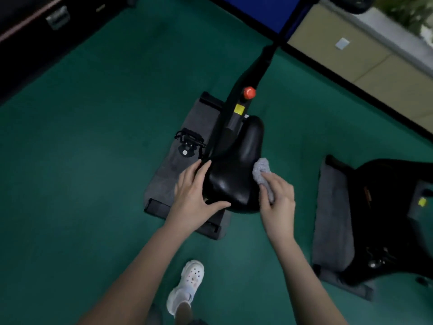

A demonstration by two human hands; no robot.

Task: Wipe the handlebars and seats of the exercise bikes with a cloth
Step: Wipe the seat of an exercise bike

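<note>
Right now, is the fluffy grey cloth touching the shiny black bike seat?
Touching. The head view shows the right hand pressing the fluffy grey cloth against the shiny black bike seat's right edge.

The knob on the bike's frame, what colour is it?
Orange-red knob, seen in the head view.

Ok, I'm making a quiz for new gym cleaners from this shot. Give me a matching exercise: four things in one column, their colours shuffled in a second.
Things:
1. seat
2. cloth
3. knob
4. shoe

Colours:
A. white
B. black
C. red-orange
D. grey

Pairs: 1-B, 2-D, 3-C, 4-A
</note>
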